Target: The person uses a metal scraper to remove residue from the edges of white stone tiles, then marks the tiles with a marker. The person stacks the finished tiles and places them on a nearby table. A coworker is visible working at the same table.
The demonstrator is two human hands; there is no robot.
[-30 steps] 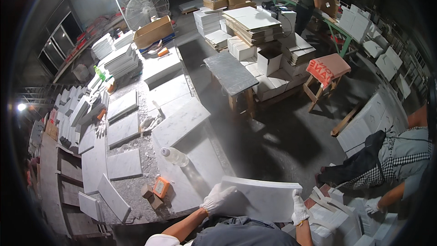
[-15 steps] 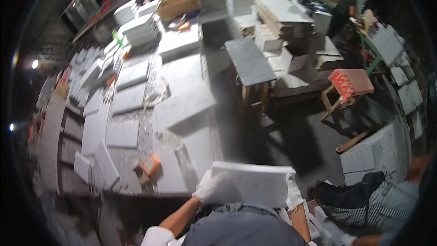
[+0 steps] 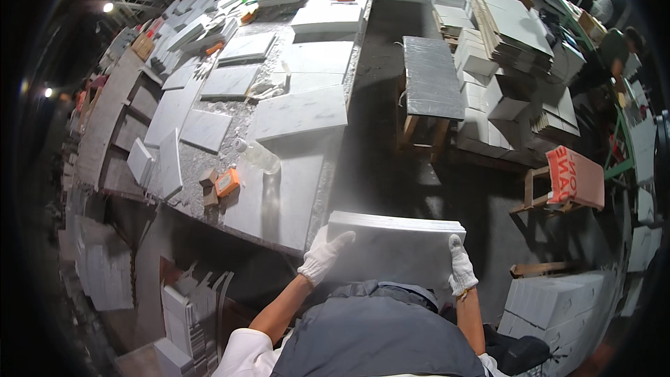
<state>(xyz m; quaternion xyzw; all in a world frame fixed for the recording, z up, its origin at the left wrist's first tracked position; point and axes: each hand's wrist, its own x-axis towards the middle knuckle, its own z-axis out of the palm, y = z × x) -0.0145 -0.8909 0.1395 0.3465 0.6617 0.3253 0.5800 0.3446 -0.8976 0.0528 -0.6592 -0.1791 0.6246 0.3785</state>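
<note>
A small stack of white marble tiles [image 3: 398,250] is held upright on edge in front of my body. My left hand [image 3: 324,255], in a white knitted glove, grips its left end with the thumb across the near face. At the other end my right hand [image 3: 461,267], gloved alike, clasps the edge with its thumb up near the top corner. Both hands' other fingers are hidden behind the tiles. Ahead and left, a clear plastic bottle [image 3: 259,157] stands on the dusty worktable, near an orange box [image 3: 227,182] and small brown blocks [image 3: 209,187].
More marble tiles [image 3: 300,113] lie along the table. A grey-topped bench [image 3: 433,77] stands across the aisle before stacked white boxes [image 3: 481,52]. A stool with a pink-orange cover [image 3: 576,176] and stacked white slabs [image 3: 551,300] are on the right. Another person [image 3: 614,52] is at far right.
My view has turned, and the worktable and benches sit differently in it. The tiles remain in both hands, now farther from the table's near edge.
</note>
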